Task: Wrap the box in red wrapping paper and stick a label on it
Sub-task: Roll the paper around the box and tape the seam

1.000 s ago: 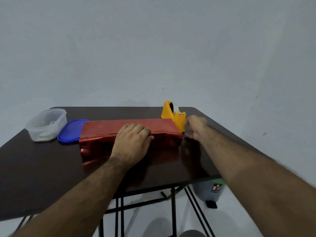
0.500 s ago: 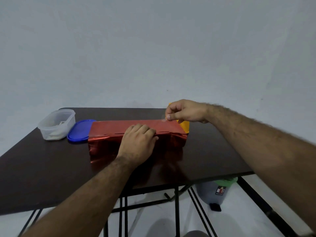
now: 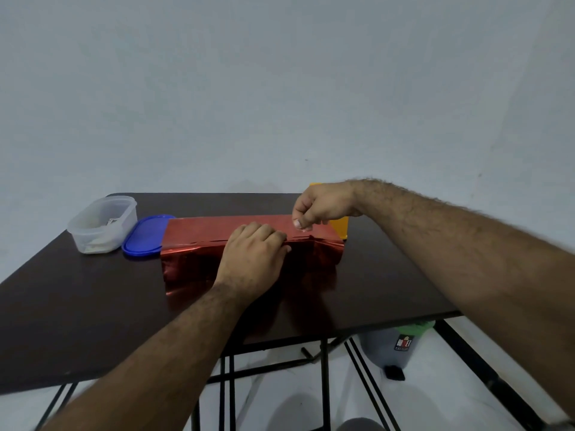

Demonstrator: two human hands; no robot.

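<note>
Box [image 3: 249, 241], wrapped in shiny red paper [image 3: 193, 265], lay lengthwise on the dark table [image 3: 77, 306], near its far edge. The left hand [image 3: 253, 262] rested palm down on the box's near top edge, fingers pressed together and curled over the paper seam. The right hand [image 3: 323, 205] hovered above the box's right end, thumb and forefinger pinching a small clear bit of tape [image 3: 306, 228]. A yellow dispenser [image 3: 339, 227] stood behind that hand. At the left sat a clear tub [image 3: 102, 223] beside a blue lid [image 3: 144, 237].
</note>
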